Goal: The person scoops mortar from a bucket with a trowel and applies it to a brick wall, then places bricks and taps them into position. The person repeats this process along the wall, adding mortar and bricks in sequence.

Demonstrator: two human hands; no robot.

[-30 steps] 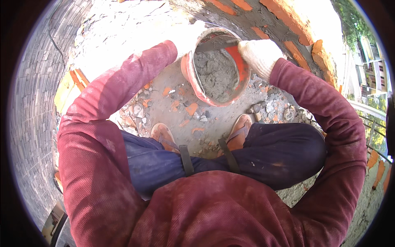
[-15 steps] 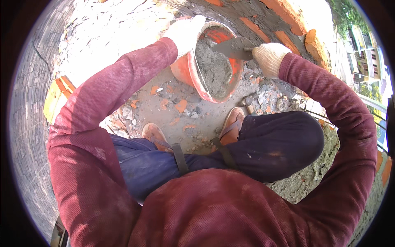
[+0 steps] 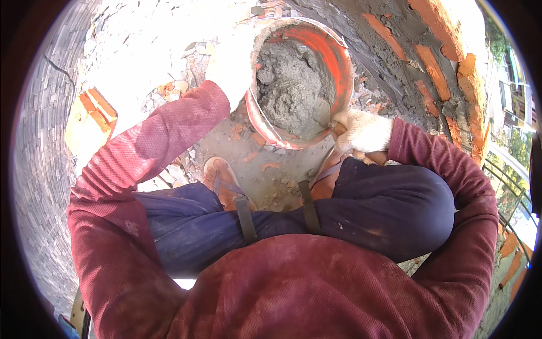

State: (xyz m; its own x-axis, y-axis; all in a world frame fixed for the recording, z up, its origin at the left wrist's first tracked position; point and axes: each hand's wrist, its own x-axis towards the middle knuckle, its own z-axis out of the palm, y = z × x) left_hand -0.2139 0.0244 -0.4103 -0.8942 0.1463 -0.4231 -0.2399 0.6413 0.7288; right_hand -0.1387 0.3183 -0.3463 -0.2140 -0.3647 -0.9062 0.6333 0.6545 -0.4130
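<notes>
In front of my feet, a red plastic bucket (image 3: 271, 130) holds lumpy grey mortar (image 3: 288, 79). My left hand (image 3: 228, 68), in a white glove, is at the bucket's left rim; glare washes out its fingers and I cannot make out their grip. My right hand (image 3: 355, 130), in a cream knit glove, is closed on a trowel's wooden handle (image 3: 339, 127) at the lower right rim. The trowel's blade (image 3: 320, 113) lies mostly sunk in the mortar and smeared with it.
A rough wall (image 3: 435, 73) of orange brick and wet mortar rises at the right, with a railing (image 3: 505, 195) beyond. Brick pieces (image 3: 93, 118) lie at the left. Rubble (image 3: 259, 158) is strewn round my sandalled feet. A grey stone-patterned surface (image 3: 45, 169) runs along the far left.
My right hand and the trowel have moved down to the bucket's lower right rim, the blade now in the mortar. My left hand has shifted slightly down and left, still at the rim.
</notes>
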